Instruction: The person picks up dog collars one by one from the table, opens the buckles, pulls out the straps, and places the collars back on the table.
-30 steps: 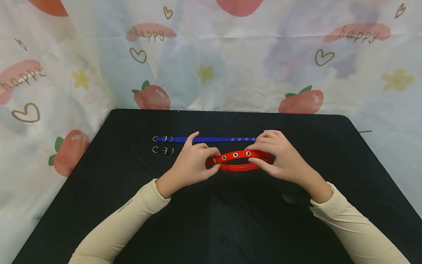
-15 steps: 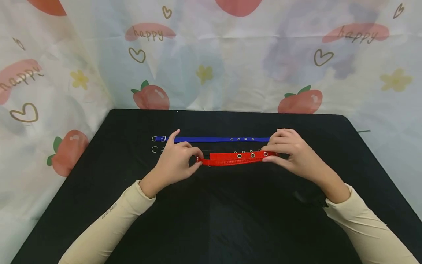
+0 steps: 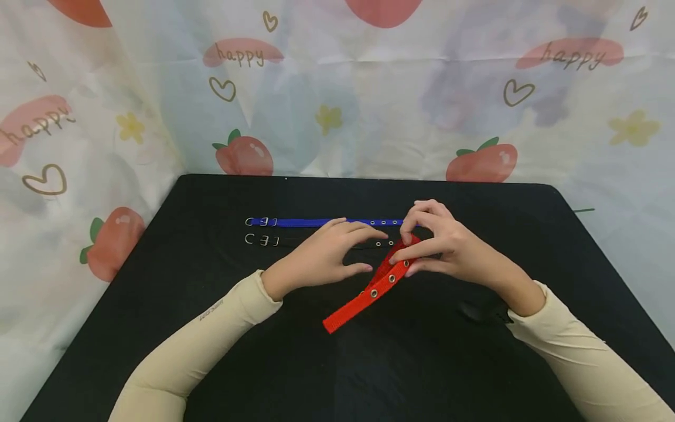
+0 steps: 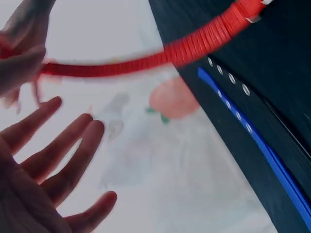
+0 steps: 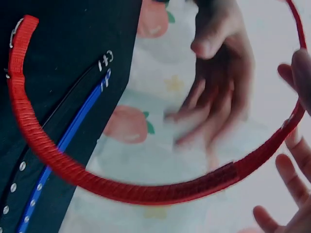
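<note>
A red collar (image 3: 352,309) with metal eyelets hangs in a loop from my right hand (image 3: 448,243), which pinches it between thumb and fingers. One of its ends slants down to the left. In the right wrist view the collar (image 5: 121,193) curves in a wide arc, with metal fittings near one tip. My left hand (image 3: 324,256) is apart from the collar, its fingers spread and holding nothing. The left wrist view also shows this hand (image 4: 46,184) loose below the blurred collar (image 4: 204,43).
Behind the hands, a blue collar (image 3: 303,223) lies straight across the black table (image 3: 337,375). Parallel and nearer lies a black collar (image 3: 265,240), known mostly by its buckle and eyelets. A printed cloth (image 3: 379,117) hangs behind the table.
Half a second ago both hands held the red collar stretched sideways. Now my left hand has let go, and the collar's free end has swung down to the left from my right hand.
</note>
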The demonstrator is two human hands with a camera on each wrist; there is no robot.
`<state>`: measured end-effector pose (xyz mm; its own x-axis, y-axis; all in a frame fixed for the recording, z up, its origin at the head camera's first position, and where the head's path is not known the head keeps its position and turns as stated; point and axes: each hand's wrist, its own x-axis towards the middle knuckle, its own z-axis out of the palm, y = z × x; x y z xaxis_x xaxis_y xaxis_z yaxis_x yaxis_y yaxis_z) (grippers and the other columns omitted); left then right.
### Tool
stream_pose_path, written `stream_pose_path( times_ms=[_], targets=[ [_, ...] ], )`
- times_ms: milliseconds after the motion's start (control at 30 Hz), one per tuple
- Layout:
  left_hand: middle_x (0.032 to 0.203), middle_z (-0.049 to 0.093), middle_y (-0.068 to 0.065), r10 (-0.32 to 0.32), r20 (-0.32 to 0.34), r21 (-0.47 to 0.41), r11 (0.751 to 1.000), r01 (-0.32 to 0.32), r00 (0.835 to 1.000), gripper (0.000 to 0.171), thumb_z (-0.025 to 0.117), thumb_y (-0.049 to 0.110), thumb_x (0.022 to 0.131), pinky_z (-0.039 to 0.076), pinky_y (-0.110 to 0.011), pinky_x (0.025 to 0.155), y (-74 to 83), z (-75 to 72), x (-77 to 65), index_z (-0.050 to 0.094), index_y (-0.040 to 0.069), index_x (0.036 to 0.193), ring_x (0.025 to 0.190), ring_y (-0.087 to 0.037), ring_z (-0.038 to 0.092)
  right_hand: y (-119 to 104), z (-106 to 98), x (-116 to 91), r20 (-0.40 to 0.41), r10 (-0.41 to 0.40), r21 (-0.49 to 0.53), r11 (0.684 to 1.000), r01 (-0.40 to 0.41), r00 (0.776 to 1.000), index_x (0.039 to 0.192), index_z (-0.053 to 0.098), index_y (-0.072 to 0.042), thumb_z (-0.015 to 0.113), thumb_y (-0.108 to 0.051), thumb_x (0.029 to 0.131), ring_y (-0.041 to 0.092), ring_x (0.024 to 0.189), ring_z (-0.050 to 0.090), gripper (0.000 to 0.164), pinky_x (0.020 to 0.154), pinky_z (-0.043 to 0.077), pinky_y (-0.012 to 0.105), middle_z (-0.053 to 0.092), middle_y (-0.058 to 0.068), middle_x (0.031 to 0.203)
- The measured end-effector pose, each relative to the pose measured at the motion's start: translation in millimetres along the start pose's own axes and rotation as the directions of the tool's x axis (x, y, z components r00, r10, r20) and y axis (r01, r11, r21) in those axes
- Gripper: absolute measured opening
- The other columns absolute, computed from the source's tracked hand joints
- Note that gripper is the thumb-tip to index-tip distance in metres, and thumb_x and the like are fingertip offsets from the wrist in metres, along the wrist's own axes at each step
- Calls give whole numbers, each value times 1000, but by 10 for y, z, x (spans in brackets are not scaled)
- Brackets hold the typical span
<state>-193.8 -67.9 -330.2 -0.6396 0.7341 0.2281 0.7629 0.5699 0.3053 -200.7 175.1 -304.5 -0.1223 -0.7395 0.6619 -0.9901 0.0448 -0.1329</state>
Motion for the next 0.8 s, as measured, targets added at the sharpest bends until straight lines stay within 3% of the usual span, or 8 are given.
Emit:
stream_pose_path(
  times_ms=[133, 267, 333, 400, 533, 567, 667, 800],
  targets=[
    [131, 56, 0, 97, 2, -3, 995, -97, 995, 50, 68, 33, 86, 33, -41, 110, 13, 81, 218, 53, 16, 131, 120, -16, 52, -72, -4, 102, 76, -48, 2, 999, 48, 996, 90, 72, -21, 63, -41, 83, 25, 105, 37, 23, 100, 26, 33, 50, 2, 92],
    [114, 64, 1, 101, -40, -5, 995, -102, 994, 27, 62, 22, 90, 31, -42, 112, -64, 140, 325, 59, 14, 116, 105, -13, 59, -169, -54, 98, 167, 0, -73, 997, 12, 986, 89, 74, -27, 58, -42, 87, 24, 106, 38, 21, 92, 31, 33, 51, -1, 93],
    [100, 67, 4, 87, -75, 32, 996, -84, 993, 17, 61, 18, 91, 30, -43, 113, -106, 143, 313, 58, 15, 107, 95, -10, 62, -199, -97, 55, 209, 46, -132, 991, -19, 977, 91, 73, -29, 52, -38, 93, 23, 105, 40, 23, 89, 32, 35, 51, 0, 95],
    [86, 66, 4, 82, -111, 100, 992, -71, 990, 13, 63, 17, 89, 30, -44, 113, -126, 134, 267, 56, 15, 100, 86, -10, 63, -210, -136, -4, 241, 102, -171, 983, -61, 965, 92, 73, -29, 57, -23, 93, 23, 103, 42, 16, 87, 32, 37, 52, 1, 97],
    [71, 62, 4, 138, -185, 246, 965, -90, 973, 17, 68, 22, 85, 36, -43, 108, -104, 128, 168, 56, 14, 94, 73, -10, 62, -186, -142, -122, 264, 201, -202, 968, -149, 943, 95, 70, -25, 63, 2, 75, 23, 101, 44, 34, 87, 32, 41, 53, 3, 102],
    [69, 62, 5, 155, -199, 269, 958, -98, 968, 17, 68, 23, 84, 37, -42, 107, -88, 134, 154, 57, 14, 94, 72, -10, 62, -173, -121, -145, 255, 219, -203, 964, -169, 942, 93, 70, -24, 63, 1, 74, 23, 101, 45, 32, 88, 32, 42, 55, 3, 104],
    [68, 63, 5, 187, -237, 297, 948, -112, 953, 19, 70, 26, 83, 40, -41, 105, -33, 160, 130, 58, 14, 91, 69, -9, 63, -127, -21, -193, 206, 246, -201, 958, -205, 947, 86, 66, -20, 58, -19, 91, 23, 100, 50, 10, 90, 34, 45, 59, 3, 103],
    [69, 64, 4, 172, -261, 255, 961, -104, 950, 21, 71, 27, 82, 44, -37, 100, 14, 185, 115, 57, 13, 90, 64, -8, 61, -82, 105, -226, 127, 249, -209, 953, -219, 960, 76, 59, -16, 41, -43, 95, 17, 89, 56, 38, 88, 40, 43, 64, 0, 92]
  ],
)
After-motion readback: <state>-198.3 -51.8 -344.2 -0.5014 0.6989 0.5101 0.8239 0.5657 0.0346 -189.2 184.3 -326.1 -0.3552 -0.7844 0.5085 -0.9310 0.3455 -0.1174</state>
